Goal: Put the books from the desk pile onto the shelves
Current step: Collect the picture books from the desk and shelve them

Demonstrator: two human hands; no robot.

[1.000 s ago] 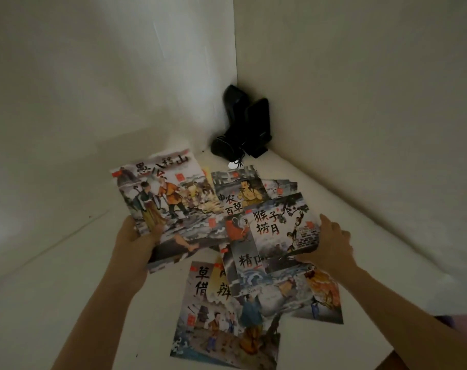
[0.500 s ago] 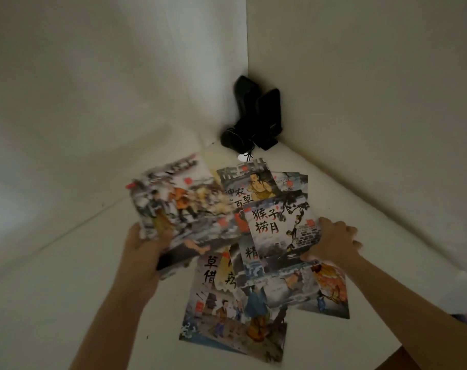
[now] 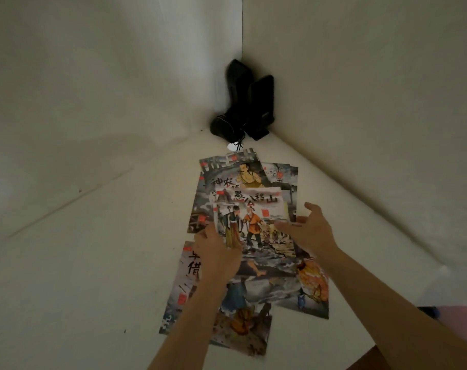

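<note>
Top book (image 3: 253, 225): illustrated cover w/ two robed figures; lies on top of the pile, near its centre. 1 s ago it was held up off to 9 o'clock of the pile; now brought over the middle.
Pile (image 3: 243, 263): thin picture books fanned out flat on the white desk (image 3: 93, 263), spread from 12 to 6 o'clock. Book w/ bare-chested figure (image 3: 240, 174) at 12 o'clock; a large one (image 3: 219, 311) at 6 o'clock.
Left hand (image 3: 216, 252): top book gripped at its 8 o'clock corner, thumb on the cover, other fingers hidden beneath.
Right hand (image 3: 307, 228): 0.5 s ago pressed on the pile's 3 o'clock edge; now lifted, fingers spread and relaxed, nothing held, at 3 o'clock of the top book.
Hidden/unclear: the book w/ a monkey cover seen earlier is now covered. Lower books mostly overlapped; titles cut off by arms. Whether the right fingertips touch the cover can't be told.
Beyond: black objects (image 3: 243, 102) stood in the wall corner at 12 o'clock, too dark to identify; small white tag (image 3: 232, 147) just in front.
</note>
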